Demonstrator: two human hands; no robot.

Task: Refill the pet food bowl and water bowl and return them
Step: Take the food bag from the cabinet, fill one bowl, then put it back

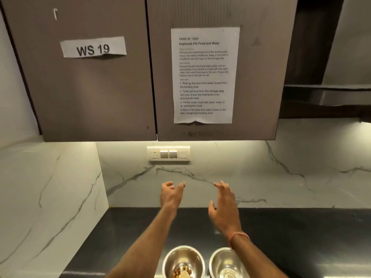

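Left hand [171, 194] and right hand [224, 205] hover empty above two steel bowls [183, 259] (fingers loosely spread, perhaps blurred).

"WS 19" label [93, 47] and "Replenish Pet Food and Water" sheet [203, 76] on cabinet doors [84, 93].
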